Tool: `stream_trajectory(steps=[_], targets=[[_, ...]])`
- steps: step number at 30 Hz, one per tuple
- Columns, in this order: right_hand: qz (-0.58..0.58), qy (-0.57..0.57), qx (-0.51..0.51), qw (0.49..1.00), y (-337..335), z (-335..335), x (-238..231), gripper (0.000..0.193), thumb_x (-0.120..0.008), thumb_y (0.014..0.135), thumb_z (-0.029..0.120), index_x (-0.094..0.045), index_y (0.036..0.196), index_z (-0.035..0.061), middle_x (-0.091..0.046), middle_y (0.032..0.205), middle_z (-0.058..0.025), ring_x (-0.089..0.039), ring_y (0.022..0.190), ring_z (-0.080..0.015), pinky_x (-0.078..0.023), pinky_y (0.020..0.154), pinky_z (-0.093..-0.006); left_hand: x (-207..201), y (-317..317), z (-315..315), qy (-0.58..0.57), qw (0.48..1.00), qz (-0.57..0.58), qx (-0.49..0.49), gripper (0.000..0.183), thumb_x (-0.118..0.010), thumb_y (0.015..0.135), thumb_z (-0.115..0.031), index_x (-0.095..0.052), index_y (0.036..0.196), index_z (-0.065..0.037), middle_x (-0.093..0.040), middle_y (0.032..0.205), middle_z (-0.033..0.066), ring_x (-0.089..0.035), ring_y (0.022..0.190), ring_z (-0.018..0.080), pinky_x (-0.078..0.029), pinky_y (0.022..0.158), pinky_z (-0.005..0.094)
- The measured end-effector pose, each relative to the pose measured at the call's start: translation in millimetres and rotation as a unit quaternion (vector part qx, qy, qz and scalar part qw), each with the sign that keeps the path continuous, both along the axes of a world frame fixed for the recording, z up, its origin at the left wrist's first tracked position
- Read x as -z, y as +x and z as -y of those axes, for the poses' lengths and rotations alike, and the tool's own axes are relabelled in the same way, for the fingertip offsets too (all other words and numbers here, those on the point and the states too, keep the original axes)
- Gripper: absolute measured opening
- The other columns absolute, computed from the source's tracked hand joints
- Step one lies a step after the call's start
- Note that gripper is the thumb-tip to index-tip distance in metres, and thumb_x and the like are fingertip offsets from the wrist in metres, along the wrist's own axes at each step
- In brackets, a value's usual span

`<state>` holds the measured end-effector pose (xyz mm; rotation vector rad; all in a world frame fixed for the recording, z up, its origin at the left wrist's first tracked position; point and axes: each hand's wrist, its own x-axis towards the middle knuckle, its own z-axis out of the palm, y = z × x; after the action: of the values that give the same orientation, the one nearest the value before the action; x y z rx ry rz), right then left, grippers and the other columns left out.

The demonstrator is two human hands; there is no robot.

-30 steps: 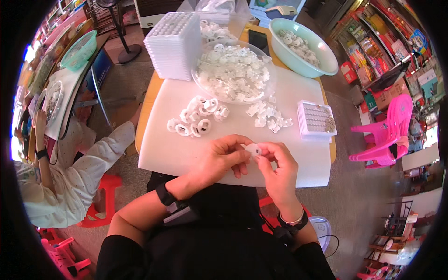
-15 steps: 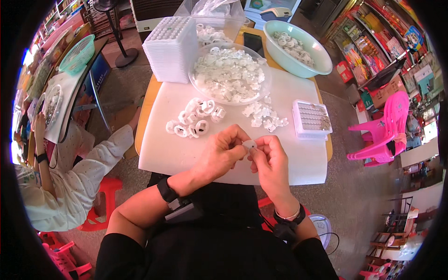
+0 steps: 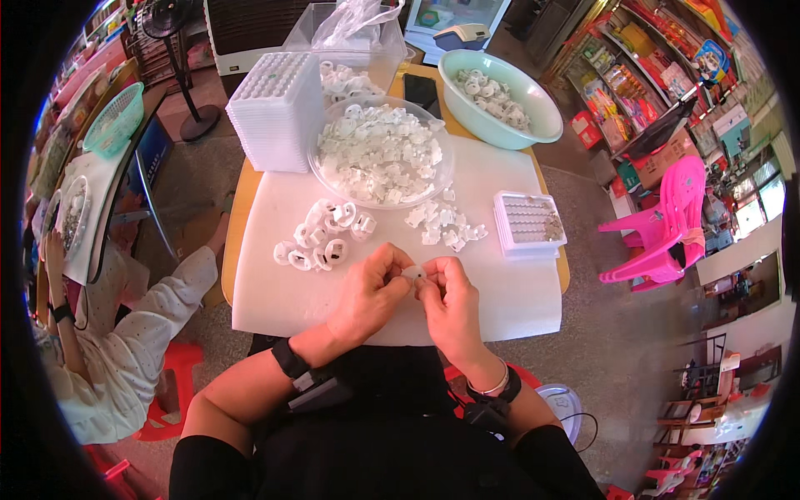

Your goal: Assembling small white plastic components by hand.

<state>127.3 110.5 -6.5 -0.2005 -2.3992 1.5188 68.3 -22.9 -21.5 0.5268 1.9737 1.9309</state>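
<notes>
Both hands meet over the white surface (image 3: 275,300): left hand (image 3: 367,293) and right hand (image 3: 450,304) pinch one small white part (image 3: 412,272) between their fingers (thumbs close together), just below the loose rings (image 3: 321,237).

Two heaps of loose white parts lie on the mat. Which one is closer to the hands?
The ring-shaped pieces on the left, just beyond the left hand. The small jagged pieces lie farther up the white mat, toward the clear bowl.

colourful packages (image 3: 621,79) crowd shelves at upper right; dark phone screen (image 3: 422,92) on table.
</notes>
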Motion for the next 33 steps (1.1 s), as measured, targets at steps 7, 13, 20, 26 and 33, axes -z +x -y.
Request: stream_trajectory(steps=[7,13,20,26,33], targets=[[0.019,-0.020,-0.004,1.000,-6,-4,-11,0.013,-0.059,0.087,0.003,-0.054,0.099,0.0002,-0.060,0.068,-0.0082,-0.057,0.057,-0.0139,-0.045,0.052,-0.0292,-21,-5,4,0.032,0.994,0.098,0.027,0.011,-0.056,0.085,-0.007,-0.055,0.095,-0.002,-0.055,0.072,0.0014,-0.051,0.063,0.0070,-0.040,0.053,0.0229],[0.010,-0.012,-0.031,0.999,-4,-3,-16,0.016,-0.056,0.087,0.002,-0.053,0.103,0.0022,-0.058,0.066,-0.0072,-0.055,0.055,-0.0125,-0.044,0.051,-0.0273,-24,-5,8,0.067,0.987,0.142,0.042,0.013,-0.056,0.088,-0.009,-0.054,0.100,-0.004,-0.054,0.074,0.0004,-0.051,0.062,0.0066,-0.041,0.053,0.0210],[0.036,0.048,-0.019,0.998,-1,2,-10,0.020,-0.054,0.089,0.001,-0.047,0.108,0.0028,-0.058,0.068,-0.0107,-0.056,0.057,-0.0179,-0.045,0.054,-0.0294,-6,-2,5,0.054,0.996,0.065,0.024,0.011,-0.056,0.088,-0.006,-0.053,0.099,-0.004,-0.053,0.079,-0.0003,-0.051,0.069,0.0060,-0.042,0.057,0.0219],[-0.024,0.019,-0.006,1.000,-2,3,1,0.018,-0.054,0.088,0.001,-0.047,0.105,0.0016,-0.057,0.067,-0.0110,-0.055,0.056,-0.0188,-0.044,0.053,-0.0311,0,-3,3,0.013,1.000,0.014,0.023,0.011,-0.056,0.088,-0.005,-0.052,0.098,-0.002,-0.051,0.079,-0.0009,-0.049,0.070,0.0073,-0.042,0.063,0.0239],[-0.027,0.012,0.015,0.999,-6,2,4,0.016,-0.054,0.085,0.000,-0.048,0.101,0.0012,-0.056,0.064,-0.0103,-0.054,0.054,-0.0182,-0.043,0.052,-0.0316,-3,-4,1,-0.006,1.000,0.010,0.021,0.012,-0.056,0.086,-0.004,-0.052,0.096,0.000,-0.051,0.079,-0.0002,-0.048,0.070,0.0069,-0.042,0.062,0.0234]])
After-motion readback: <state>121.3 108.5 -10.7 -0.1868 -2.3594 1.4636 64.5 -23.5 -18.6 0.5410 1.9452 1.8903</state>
